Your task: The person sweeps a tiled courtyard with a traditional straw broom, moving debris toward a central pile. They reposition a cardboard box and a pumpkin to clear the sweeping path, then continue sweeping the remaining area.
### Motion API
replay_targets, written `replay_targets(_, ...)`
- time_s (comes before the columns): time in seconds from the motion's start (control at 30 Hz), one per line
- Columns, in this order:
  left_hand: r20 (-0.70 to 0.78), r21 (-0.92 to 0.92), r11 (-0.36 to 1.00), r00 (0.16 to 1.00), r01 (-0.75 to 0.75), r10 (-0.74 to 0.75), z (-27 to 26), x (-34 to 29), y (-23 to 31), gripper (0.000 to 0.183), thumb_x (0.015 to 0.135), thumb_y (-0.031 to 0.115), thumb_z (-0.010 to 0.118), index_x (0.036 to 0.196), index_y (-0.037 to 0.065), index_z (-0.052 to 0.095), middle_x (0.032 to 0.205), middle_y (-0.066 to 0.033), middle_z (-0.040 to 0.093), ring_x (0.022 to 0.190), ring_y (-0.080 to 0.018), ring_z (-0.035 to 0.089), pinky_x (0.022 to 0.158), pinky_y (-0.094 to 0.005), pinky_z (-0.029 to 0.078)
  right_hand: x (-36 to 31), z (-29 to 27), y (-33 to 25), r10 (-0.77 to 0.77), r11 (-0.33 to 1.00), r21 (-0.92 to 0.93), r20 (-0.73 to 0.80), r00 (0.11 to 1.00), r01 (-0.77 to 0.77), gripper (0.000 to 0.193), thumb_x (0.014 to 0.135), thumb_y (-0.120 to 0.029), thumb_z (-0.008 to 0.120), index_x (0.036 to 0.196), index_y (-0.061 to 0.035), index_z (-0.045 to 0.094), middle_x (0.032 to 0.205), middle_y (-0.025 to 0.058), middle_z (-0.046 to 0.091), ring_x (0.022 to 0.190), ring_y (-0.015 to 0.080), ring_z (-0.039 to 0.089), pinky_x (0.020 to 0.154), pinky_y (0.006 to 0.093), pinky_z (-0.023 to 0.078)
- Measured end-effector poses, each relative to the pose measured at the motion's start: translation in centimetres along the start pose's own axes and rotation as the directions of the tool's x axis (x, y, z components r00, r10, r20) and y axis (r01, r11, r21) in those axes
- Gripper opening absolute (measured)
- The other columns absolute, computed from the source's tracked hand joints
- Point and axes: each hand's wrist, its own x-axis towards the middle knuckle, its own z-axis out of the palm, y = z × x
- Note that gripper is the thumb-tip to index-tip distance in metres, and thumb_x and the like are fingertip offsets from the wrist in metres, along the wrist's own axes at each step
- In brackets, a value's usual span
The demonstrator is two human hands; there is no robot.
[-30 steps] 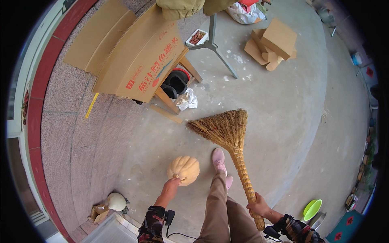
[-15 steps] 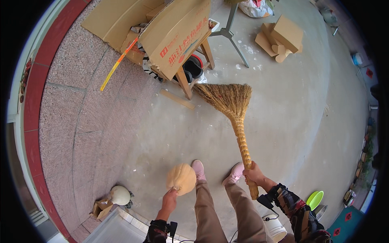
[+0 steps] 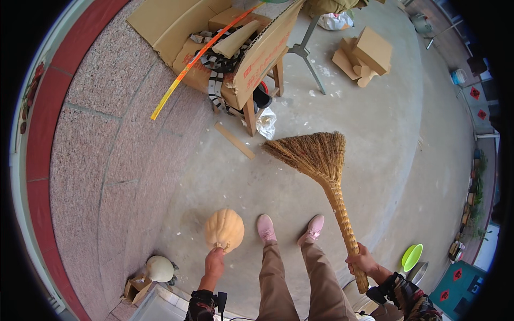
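An orange ribbed pumpkin (image 3: 224, 229) hangs from my left hand (image 3: 215, 263), whose fingers are closed on its stem. My right hand (image 3: 362, 259) grips a straw hand broom (image 3: 321, 163) near the end of its bound handle. The broom's bristles fan out ahead of my feet, pointing away from me toward a wooden stool. Whether the bristles touch the floor I cannot tell. Both pink shoes (image 3: 266, 229) stand on the concrete between the pumpkin and the broom.
Ahead, an open cardboard box (image 3: 270, 51) rests on the wooden stool (image 3: 249, 116), with a red-yellow strip (image 3: 184, 72) across it. A flat wooden slat (image 3: 234, 140) lies nearby. Flattened cardboard (image 3: 369, 53) is farther right. A pale round gourd (image 3: 159, 268) sits at left, a green basin (image 3: 412, 257) at right.
The broom and my right hand have shifted right and nearer to me, and the bristles are farther from the stool. My left hand has moved slightly left with the pumpkin. The view has shifted.
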Motion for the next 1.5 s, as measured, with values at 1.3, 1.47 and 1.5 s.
replay_targets(1.3,0.035,-0.013,0.981,0.98,-0.195,0.196,5.2,27.4,19.1,0.008,0.083,0.004,0.047,0.085,-0.002,0.052,0.084,-0.0216,0.057,0.081,-0.0394,0.055,0.07,-0.0439,0.044,0.3,-14.0,-2.9,0.125,0.992,-0.007,-0.048,0.991,-0.125,0.039,0.068,0.004,0.058,0.1,0.0009,0.036,0.064,0.0098,0.049,0.045,0.0214,0.054,0.039,0.0343,0.046)
replay_targets(1.47,-0.007,-0.011,0.979,0.979,-0.203,0.203,6.4,33.7,21.4,0.008,0.084,0.006,0.048,0.084,-0.001,0.052,0.082,-0.0209,0.056,0.079,-0.0381,0.054,0.07,-0.0415,0.044,0.8,-15.9,-2.4,0.127,0.97,0.218,-0.061,0.99,-0.111,0.048,0.067,0.009,0.056,0.108,0.0001,0.033,0.06,0.0118,0.05,0.04,0.0235,0.052,0.034,0.0355,0.043)
replay_targets(1.5,-0.015,-0.017,0.979,0.979,-0.204,0.204,6.5,34.8,21.8,0.008,0.084,0.006,0.048,0.083,-0.001,0.052,0.081,-0.0207,0.056,0.079,-0.0378,0.053,0.069,-0.0411,0.043,1.1,-16.2,-2.4,0.135,0.962,0.249,-0.069,0.988,-0.114,0.048,0.067,0.009,0.056,0.108,0.0001,0.033,0.06,0.0119,0.05,0.04,0.0235,0.052,0.034,0.0355,0.043)
